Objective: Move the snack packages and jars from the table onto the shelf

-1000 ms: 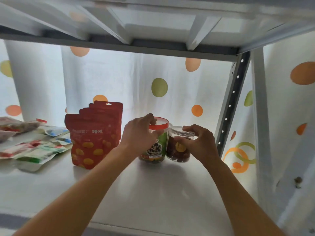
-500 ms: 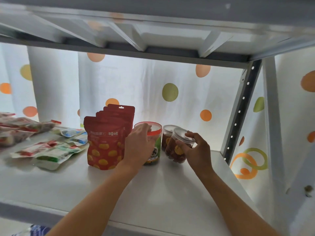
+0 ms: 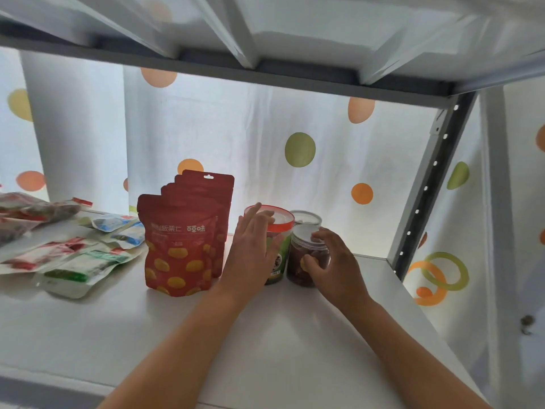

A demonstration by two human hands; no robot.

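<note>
A red-lidded jar (image 3: 278, 255) with a green label stands on the white shelf board (image 3: 265, 349), just right of a row of upright red snack pouches (image 3: 180, 243). My left hand (image 3: 250, 252) lies against that jar's left side, its fingers fairly straight and reaching up to the lid. A clear-lidded jar of dark snacks (image 3: 300, 255) stands touching the first jar. My right hand (image 3: 333, 267) holds it, thumb on its front and fingertips on the lid. Another clear-lidded jar (image 3: 305, 217) stands behind them, mostly hidden.
Several flat snack packages (image 3: 73, 261) lie on the left part of the board. A perforated metal upright (image 3: 427, 187) rises at the back right corner. The upper shelf's underside (image 3: 265, 39) hangs close overhead. A dotted curtain (image 3: 236, 137) backs the shelf.
Both jars went further back beside the red pouches. The dark jar, tilted half a second ago, now stands upright. My left hand's fingers have straightened off the red-lidded jar.
</note>
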